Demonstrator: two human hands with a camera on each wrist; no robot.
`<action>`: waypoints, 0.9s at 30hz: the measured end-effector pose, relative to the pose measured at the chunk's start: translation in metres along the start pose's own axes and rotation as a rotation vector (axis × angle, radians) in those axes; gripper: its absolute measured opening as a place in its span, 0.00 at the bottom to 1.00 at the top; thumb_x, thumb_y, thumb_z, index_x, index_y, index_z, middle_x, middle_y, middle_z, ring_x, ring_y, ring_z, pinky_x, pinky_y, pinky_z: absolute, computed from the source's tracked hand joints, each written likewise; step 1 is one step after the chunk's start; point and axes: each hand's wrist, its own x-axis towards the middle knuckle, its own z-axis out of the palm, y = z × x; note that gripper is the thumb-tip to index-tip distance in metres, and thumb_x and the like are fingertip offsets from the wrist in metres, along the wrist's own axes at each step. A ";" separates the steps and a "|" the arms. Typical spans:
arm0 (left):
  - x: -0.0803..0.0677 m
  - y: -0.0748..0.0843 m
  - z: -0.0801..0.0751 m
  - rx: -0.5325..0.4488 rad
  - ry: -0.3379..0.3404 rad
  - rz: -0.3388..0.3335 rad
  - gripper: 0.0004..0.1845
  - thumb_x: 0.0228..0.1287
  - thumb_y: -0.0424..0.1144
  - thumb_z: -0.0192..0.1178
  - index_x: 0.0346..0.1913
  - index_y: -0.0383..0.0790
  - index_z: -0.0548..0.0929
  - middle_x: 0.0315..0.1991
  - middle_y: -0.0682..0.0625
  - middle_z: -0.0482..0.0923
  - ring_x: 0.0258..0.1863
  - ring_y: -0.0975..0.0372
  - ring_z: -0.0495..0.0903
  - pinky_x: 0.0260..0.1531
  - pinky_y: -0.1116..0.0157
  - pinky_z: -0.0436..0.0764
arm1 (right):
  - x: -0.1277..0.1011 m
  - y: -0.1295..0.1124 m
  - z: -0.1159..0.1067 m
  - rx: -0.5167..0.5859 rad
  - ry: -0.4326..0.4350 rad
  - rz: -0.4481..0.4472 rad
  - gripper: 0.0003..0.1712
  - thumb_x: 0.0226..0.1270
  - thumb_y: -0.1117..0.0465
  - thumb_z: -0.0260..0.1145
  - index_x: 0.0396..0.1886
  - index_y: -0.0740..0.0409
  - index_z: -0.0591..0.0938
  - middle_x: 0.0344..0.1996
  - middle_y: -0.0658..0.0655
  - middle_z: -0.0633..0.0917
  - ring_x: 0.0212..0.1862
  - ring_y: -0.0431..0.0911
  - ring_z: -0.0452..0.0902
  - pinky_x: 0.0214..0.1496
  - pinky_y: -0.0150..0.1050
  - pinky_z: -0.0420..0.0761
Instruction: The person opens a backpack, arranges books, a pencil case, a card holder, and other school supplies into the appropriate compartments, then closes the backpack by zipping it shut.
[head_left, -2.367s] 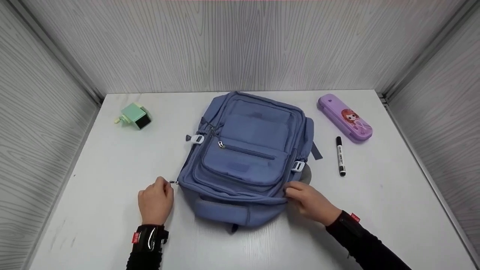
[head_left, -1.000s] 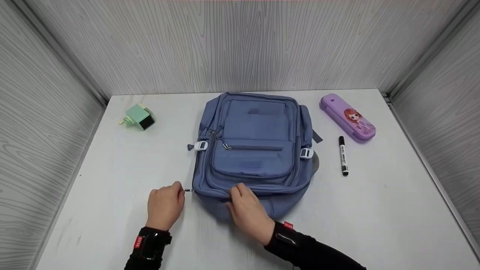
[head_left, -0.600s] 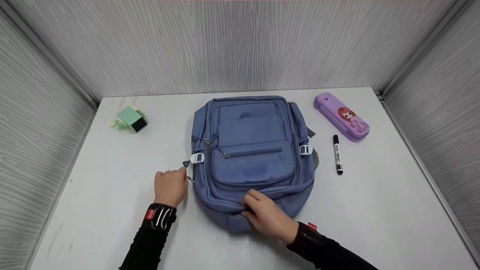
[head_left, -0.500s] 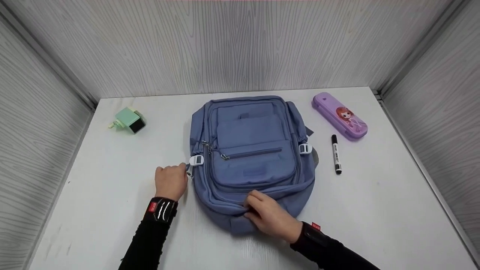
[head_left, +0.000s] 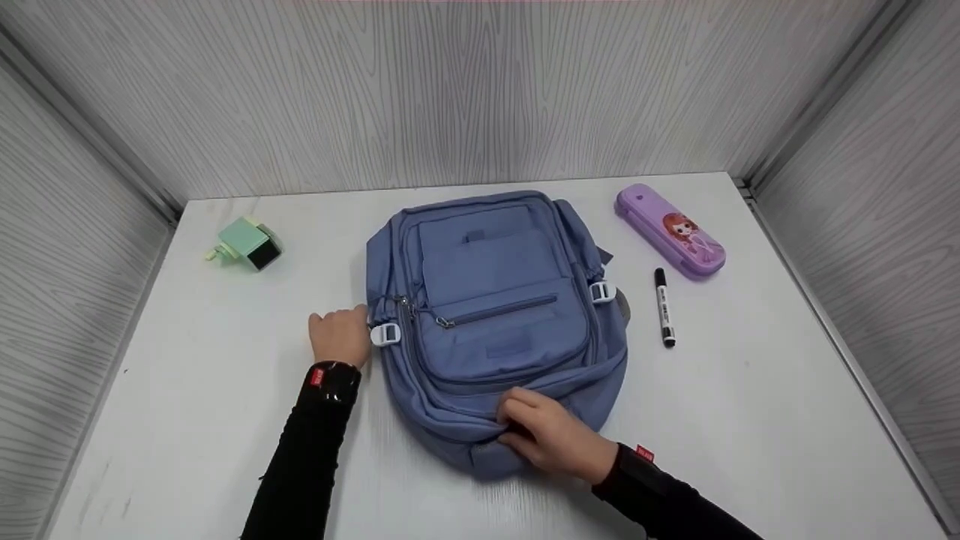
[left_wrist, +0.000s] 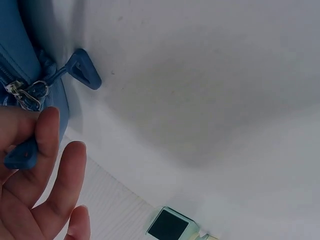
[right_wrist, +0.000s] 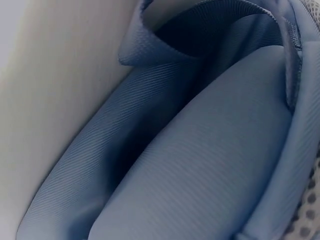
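white table [head_left: 750, 390], grey wood-grain walls [head_left: 465, 90]; hands [head_left: 339, 336] pinching zipper pull [left_wrist: 22, 154], gripping backpack [head_left: 491, 300]

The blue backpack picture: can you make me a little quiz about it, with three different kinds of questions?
1. True or false: the black marker lies on the table between the backpack and the purple pencil case.
2. Which hand grips the backpack's near edge? A) left hand B) right hand C) neither
3. Fill in: the left hand pinches a blue zipper ____ at the backpack's side.

Key
1. True.
2. B: the right hand curls over the near edge.
3. Pull: the left wrist view shows the zipper pull between the fingers.
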 end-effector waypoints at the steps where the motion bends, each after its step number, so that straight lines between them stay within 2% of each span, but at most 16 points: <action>1: -0.001 -0.001 0.000 -0.006 0.012 0.001 0.07 0.61 0.29 0.53 0.35 0.32 0.81 0.32 0.33 0.86 0.33 0.41 0.85 0.42 0.45 0.76 | 0.000 0.000 0.000 0.005 0.000 0.003 0.10 0.63 0.68 0.69 0.39 0.57 0.76 0.38 0.51 0.78 0.41 0.41 0.76 0.44 0.34 0.80; 5: -0.007 -0.003 0.000 -0.040 0.046 0.001 0.03 0.58 0.29 0.57 0.29 0.33 0.80 0.29 0.34 0.85 0.31 0.42 0.84 0.38 0.47 0.76 | -0.001 -0.002 0.001 0.011 0.010 0.015 0.11 0.63 0.69 0.69 0.40 0.57 0.76 0.38 0.51 0.78 0.41 0.40 0.75 0.44 0.34 0.80; 8: -0.010 -0.004 -0.003 -0.070 0.045 -0.010 0.03 0.57 0.29 0.58 0.27 0.34 0.79 0.28 0.35 0.85 0.31 0.42 0.84 0.37 0.47 0.75 | 0.000 -0.003 0.002 0.003 0.024 0.015 0.11 0.62 0.70 0.70 0.40 0.58 0.76 0.39 0.51 0.78 0.42 0.40 0.76 0.44 0.34 0.80; 12: -0.013 -0.005 -0.008 -0.100 0.033 -0.014 0.06 0.61 0.32 0.60 0.31 0.33 0.84 0.31 0.36 0.86 0.33 0.42 0.85 0.37 0.46 0.77 | 0.001 -0.004 0.003 -0.013 0.038 0.009 0.13 0.61 0.70 0.70 0.40 0.58 0.76 0.40 0.51 0.78 0.43 0.41 0.77 0.45 0.35 0.81; 16: -0.009 -0.001 -0.012 -0.104 0.119 0.028 0.08 0.62 0.34 0.62 0.40 0.32 0.86 0.37 0.35 0.86 0.36 0.41 0.84 0.37 0.45 0.79 | 0.000 -0.004 0.003 -0.038 0.051 0.005 0.13 0.60 0.70 0.71 0.41 0.59 0.76 0.41 0.52 0.79 0.44 0.42 0.78 0.47 0.35 0.81; 18: -0.006 0.003 -0.014 -0.097 0.194 0.084 0.09 0.62 0.33 0.61 0.43 0.33 0.85 0.41 0.34 0.85 0.39 0.40 0.83 0.38 0.45 0.79 | -0.001 -0.005 0.003 -0.058 0.061 -0.002 0.14 0.60 0.70 0.71 0.41 0.59 0.76 0.42 0.52 0.79 0.45 0.42 0.78 0.47 0.35 0.82; 20: -0.001 0.010 -0.017 -0.084 0.231 0.149 0.12 0.64 0.31 0.58 0.48 0.36 0.84 0.47 0.34 0.83 0.45 0.40 0.82 0.43 0.44 0.79 | -0.001 -0.007 0.003 -0.080 0.073 -0.008 0.14 0.59 0.70 0.71 0.41 0.59 0.76 0.42 0.52 0.79 0.45 0.42 0.79 0.47 0.35 0.81; 23: 0.007 0.020 -0.018 -0.036 0.205 0.253 0.19 0.67 0.28 0.51 0.57 0.41 0.82 0.59 0.36 0.78 0.55 0.42 0.78 0.54 0.42 0.77 | -0.001 -0.011 0.004 -0.117 0.088 -0.011 0.15 0.59 0.70 0.72 0.42 0.58 0.77 0.42 0.51 0.79 0.44 0.42 0.79 0.47 0.35 0.81; 25: 0.014 0.026 -0.017 -0.009 0.141 0.299 0.24 0.68 0.27 0.47 0.64 0.44 0.78 0.66 0.37 0.74 0.62 0.42 0.75 0.61 0.39 0.72 | -0.001 -0.013 0.005 -0.133 0.094 -0.006 0.14 0.59 0.69 0.72 0.42 0.58 0.77 0.42 0.51 0.79 0.44 0.42 0.79 0.47 0.35 0.81; 27: 0.021 0.029 -0.014 0.003 0.066 0.315 0.25 0.71 0.27 0.44 0.67 0.44 0.75 0.69 0.39 0.72 0.66 0.43 0.71 0.66 0.36 0.66 | -0.002 -0.014 0.007 -0.137 0.095 0.004 0.13 0.61 0.69 0.71 0.42 0.57 0.77 0.42 0.51 0.79 0.45 0.41 0.78 0.48 0.35 0.81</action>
